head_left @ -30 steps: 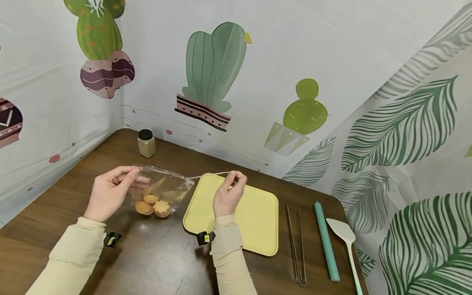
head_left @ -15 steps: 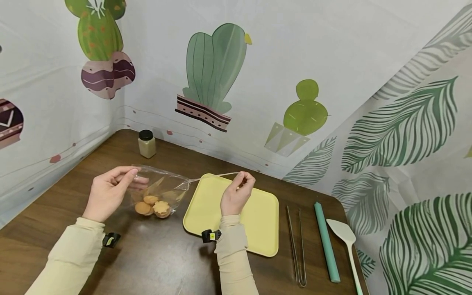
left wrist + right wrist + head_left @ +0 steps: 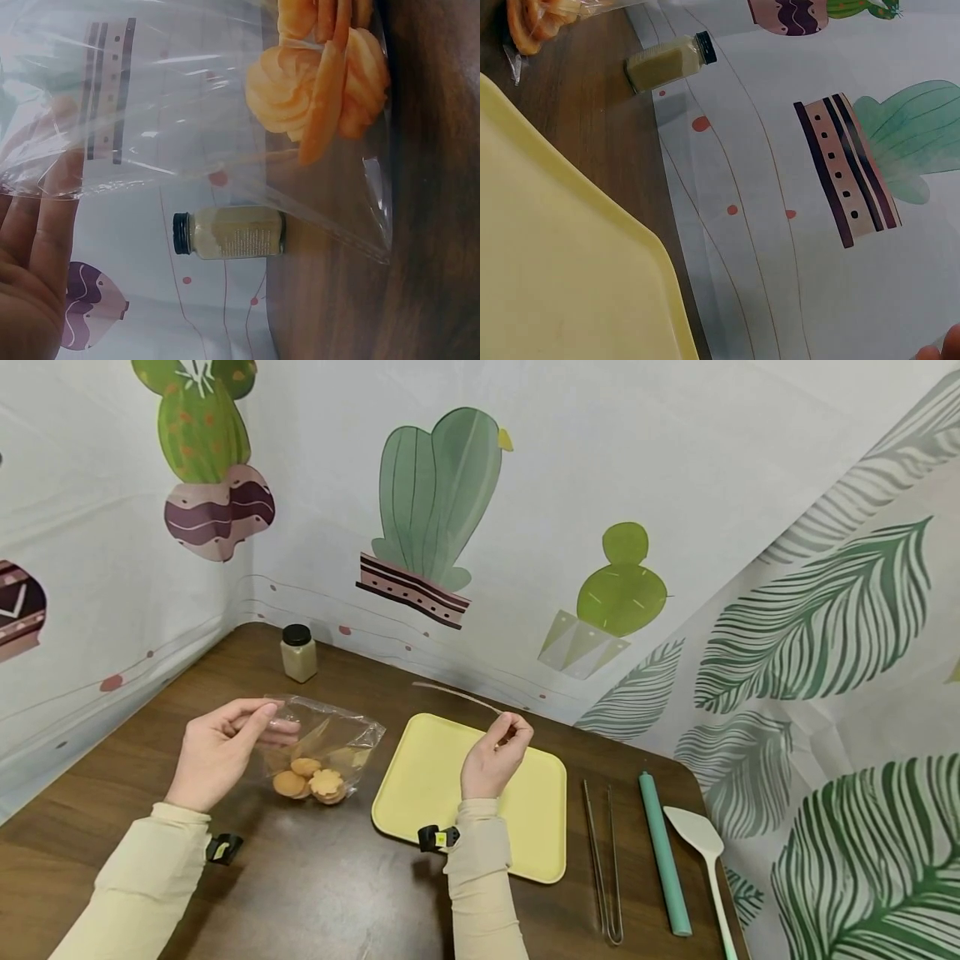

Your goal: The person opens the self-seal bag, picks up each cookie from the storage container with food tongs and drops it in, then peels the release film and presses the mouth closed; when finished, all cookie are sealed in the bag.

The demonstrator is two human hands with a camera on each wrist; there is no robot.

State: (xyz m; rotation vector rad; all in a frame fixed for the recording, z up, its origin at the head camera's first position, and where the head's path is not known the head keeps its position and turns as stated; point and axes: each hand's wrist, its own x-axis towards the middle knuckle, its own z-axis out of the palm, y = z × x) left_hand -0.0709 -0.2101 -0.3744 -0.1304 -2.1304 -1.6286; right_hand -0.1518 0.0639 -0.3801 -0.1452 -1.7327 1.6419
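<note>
My left hand [image 3: 217, 747] pinches the upper left edge of a clear plastic bag [image 3: 330, 727] between thumb and fingers, some of them seen through the film. Several golden cookies [image 3: 327, 783] lie at the bag's bottom; in the left wrist view the cookies [image 3: 289, 90] show swirled ridges. Above the yellow tray [image 3: 420, 777], my right hand [image 3: 493, 756] pinches one end of a thin pale strip [image 3: 457, 693]. The strip's other end points left in the air, apart from the bag. Only fingertips of the right hand show in the right wrist view.
A black-lidded jar [image 3: 299, 653] of pale contents stands at the back left of the brown table [image 3: 322, 893]. Right of the tray lie metal tongs [image 3: 603, 860], a green rod [image 3: 665, 856] and a white spatula [image 3: 697, 833]. A cactus-print cloth [image 3: 525, 485] hangs behind.
My right hand has moved right, drawing the strip away from the bag's top right corner. The strip has come free and curves through the air. The left hand stays nearly still.
</note>
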